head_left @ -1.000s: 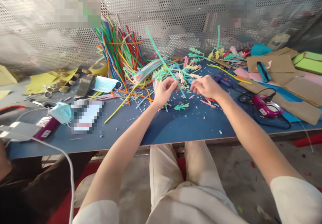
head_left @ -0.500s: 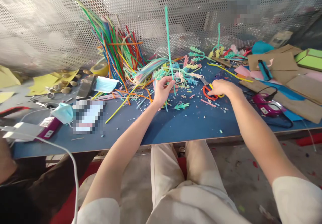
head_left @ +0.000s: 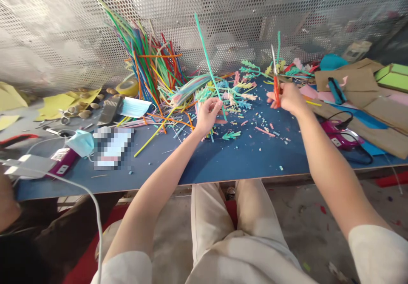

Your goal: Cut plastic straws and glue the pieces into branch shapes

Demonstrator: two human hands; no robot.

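Observation:
My left hand (head_left: 209,115) pinches a long mint-green pipe cleaner (head_left: 205,50) near its lower end; the strip stands up and leans left. Over the table's right part, my right hand (head_left: 287,97) is closed on orange-handled scissors (head_left: 276,82), whose blades point upward. Beyond my left hand lies a pile of trimmed pastel pipe-cleaner sprigs (head_left: 237,95). A small green leafy sprig (head_left: 231,135) rests on the blue table (head_left: 219,160) in front, among scattered short clippings.
A bundle of colourful pipe cleaners (head_left: 149,63) leans on the perforated metal panel (head_left: 229,37). Leftward are a face mask (head_left: 135,107), yellow tape (head_left: 127,87) and a blurred-out phone-like object (head_left: 114,146). Cardboard pieces (head_left: 347,80) and a purple power strip (head_left: 342,133) lie right. Another person sits far left.
My right hand has lifted the scissors off the tabletop and turned them so the blades point up. The pipe cleaner in my left hand now tilts further left.

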